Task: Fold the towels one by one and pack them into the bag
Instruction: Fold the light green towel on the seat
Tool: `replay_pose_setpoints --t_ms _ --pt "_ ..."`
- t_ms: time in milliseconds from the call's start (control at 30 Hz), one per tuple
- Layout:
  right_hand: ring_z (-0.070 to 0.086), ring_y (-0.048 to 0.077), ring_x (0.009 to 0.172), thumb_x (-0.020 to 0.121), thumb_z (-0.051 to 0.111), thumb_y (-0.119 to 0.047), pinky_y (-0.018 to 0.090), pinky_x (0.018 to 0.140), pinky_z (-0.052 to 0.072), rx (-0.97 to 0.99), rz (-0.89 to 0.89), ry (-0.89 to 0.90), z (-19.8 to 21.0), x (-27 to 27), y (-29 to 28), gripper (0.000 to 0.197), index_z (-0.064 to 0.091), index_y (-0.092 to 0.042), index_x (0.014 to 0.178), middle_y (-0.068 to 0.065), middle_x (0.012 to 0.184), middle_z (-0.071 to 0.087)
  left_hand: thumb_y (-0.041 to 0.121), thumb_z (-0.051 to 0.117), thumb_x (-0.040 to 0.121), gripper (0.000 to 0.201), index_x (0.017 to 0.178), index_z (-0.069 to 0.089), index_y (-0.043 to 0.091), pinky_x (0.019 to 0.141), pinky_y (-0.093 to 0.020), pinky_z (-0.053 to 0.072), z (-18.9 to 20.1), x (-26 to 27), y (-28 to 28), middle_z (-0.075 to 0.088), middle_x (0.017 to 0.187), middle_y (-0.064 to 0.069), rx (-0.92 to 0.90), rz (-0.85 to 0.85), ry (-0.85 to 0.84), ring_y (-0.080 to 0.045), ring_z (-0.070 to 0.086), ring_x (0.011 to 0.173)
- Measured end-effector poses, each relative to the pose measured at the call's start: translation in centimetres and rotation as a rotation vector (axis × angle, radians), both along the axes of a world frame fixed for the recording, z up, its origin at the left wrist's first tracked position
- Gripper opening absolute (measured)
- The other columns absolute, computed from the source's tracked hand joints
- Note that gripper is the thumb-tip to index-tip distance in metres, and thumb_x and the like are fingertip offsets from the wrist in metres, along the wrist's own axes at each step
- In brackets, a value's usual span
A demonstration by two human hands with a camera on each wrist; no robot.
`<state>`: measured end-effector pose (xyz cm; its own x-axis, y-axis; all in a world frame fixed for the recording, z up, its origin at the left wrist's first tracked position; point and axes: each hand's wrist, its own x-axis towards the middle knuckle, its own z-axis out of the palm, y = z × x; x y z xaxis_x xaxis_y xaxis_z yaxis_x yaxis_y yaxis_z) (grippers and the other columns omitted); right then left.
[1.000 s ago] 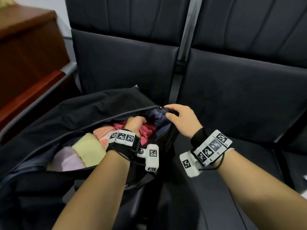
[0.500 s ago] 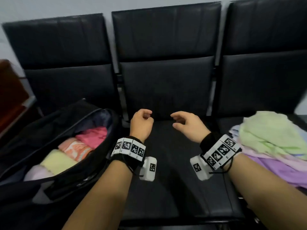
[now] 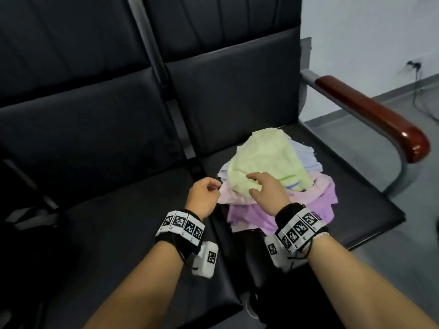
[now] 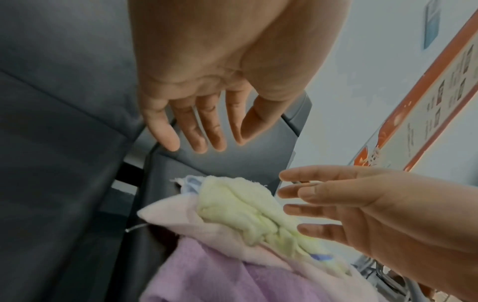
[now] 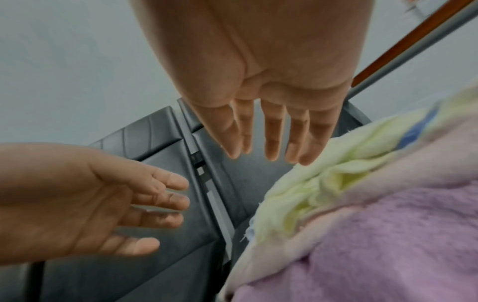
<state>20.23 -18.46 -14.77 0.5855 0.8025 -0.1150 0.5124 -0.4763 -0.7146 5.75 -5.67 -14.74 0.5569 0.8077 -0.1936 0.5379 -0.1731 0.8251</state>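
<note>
Towels (image 3: 280, 184), at least four, lie heaped; both hands' fingers (image 4: 165, 130) spread loosely, holding nothing.

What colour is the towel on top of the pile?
Pale yellow-green top towel, with green and blue stripes near one edge; clearest in the head view.

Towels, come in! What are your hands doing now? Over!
Left hand open, empty, beside the towel pile. Right hand open, over the green towel on top, not gripping yet. Nothing in the way.
</note>
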Motion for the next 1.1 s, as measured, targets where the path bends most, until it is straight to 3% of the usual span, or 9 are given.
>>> replay_pose_setpoints --t_ms 233,300,367,433,533,600,833,1000,1100 --pt "0.040 0.032 0.128 0.090 0.056 -0.010 0.040 0.108 0.035 -0.161 -0.059 -0.200 -4.6 5.2 1.1 0.048 0.058 -0.023 0.136 0.004 0.145 0.048 0.003 0.059 0.086 0.036 0.118 0.066 0.019 0.092 -0.028 0.048 -5.8 5.7 0.4 0.058 0.124 -0.004 -0.071 -0.077 0.087 -0.024 0.062 0.104" --pt "0.043 0.029 0.121 0.089 0.057 -0.012 0.040 0.102 0.039 -0.167 -0.064 -0.250 -5.5 5.7 1.5 0.046 0.059 -0.023 0.133 0.003 0.137 0.051 0.008 0.061 0.088 0.043 0.128 0.059 0.023 0.092 -0.029 0.050 -7.2 6.7 0.7 0.056 0.120 -0.001 -0.086 -0.054 0.122 -0.020 0.061 0.101" --pt "0.045 0.027 0.112 0.088 0.060 -0.015 0.041 0.094 0.043 -0.154 -0.097 -0.268 -6.1 6.0 1.7 0.043 0.060 -0.023 0.130 0.003 0.126 0.053 0.014 0.062 0.090 0.045 0.132 0.054 0.027 0.076 -0.020 0.051 -8.2 7.5 0.8 0.059 0.106 0.004 -0.126 -0.012 0.107 -0.010 0.062 0.088" --pt "0.048 0.026 0.106 0.089 0.062 -0.019 0.041 0.088 0.045 -0.156 -0.128 -0.262 -6.3 6.3 1.9 0.038 0.060 -0.024 0.127 0.003 0.116 0.053 0.017 0.064 0.091 0.042 0.130 0.054 0.029 0.071 -0.021 0.053 -8.9 8.2 0.8 0.063 0.102 0.001 -0.162 0.015 0.073 -0.012 0.066 0.084" --pt "0.051 0.026 0.101 0.091 0.061 -0.022 0.038 0.080 0.045 -0.168 -0.138 -0.274 -6.5 6.5 2.1 0.029 0.061 -0.024 0.120 0.002 0.103 0.054 0.016 0.068 0.089 0.034 0.121 0.063 0.024 0.087 -0.034 0.056 -9.3 8.6 0.9 0.068 0.106 -0.004 -0.143 0.031 0.068 -0.020 0.068 0.090" --pt "0.052 0.025 0.099 0.092 0.061 -0.022 0.036 0.077 0.043 -0.164 -0.149 -0.271 -6.4 6.7 2.2 0.023 0.062 -0.023 0.115 0.000 0.097 0.054 0.012 0.072 0.086 0.026 0.110 0.070 0.021 0.083 -0.027 0.054 -9.0 8.6 1.0 0.070 0.101 -0.002 -0.075 0.076 0.048 -0.016 0.065 0.085" --pt "0.057 0.026 0.098 0.096 0.056 -0.017 0.039 0.085 0.048 -0.020 -0.230 -0.143 -3.7 7.0 1.6 0.012 0.063 -0.012 0.105 0.006 0.105 0.061 0.001 0.062 0.086 0.028 0.089 0.069 0.028 0.078 -0.021 0.054 -2.7 6.6 0.9 0.070 0.089 0.010 0.002 0.156 -0.249 -0.010 0.067 0.085" --pt "0.054 0.009 0.081 0.098 0.055 -0.015 0.018 0.074 0.041 0.488 -0.376 -0.073 2.8 5.6 0.8 0.007 0.055 -0.018 0.092 -0.006 0.089 0.059 -0.007 0.053 0.084 0.038 0.087 0.069 0.028 0.069 -0.011 0.048 4.2 3.6 1.1 0.070 0.091 0.010 0.056 0.152 -0.480 0.006 0.063 0.078" --pt "0.053 -0.006 0.077 0.099 0.055 -0.014 0.006 0.071 0.039 0.603 -0.345 -0.045 6.6 4.0 0.7 0.006 0.054 -0.018 0.094 -0.011 0.086 0.058 -0.001 0.052 0.086 0.034 0.092 0.070 0.028 0.077 -0.019 0.050 7.8 1.2 1.3 0.069 0.102 0.002 0.158 0.146 -0.500 -0.004 0.064 0.089"
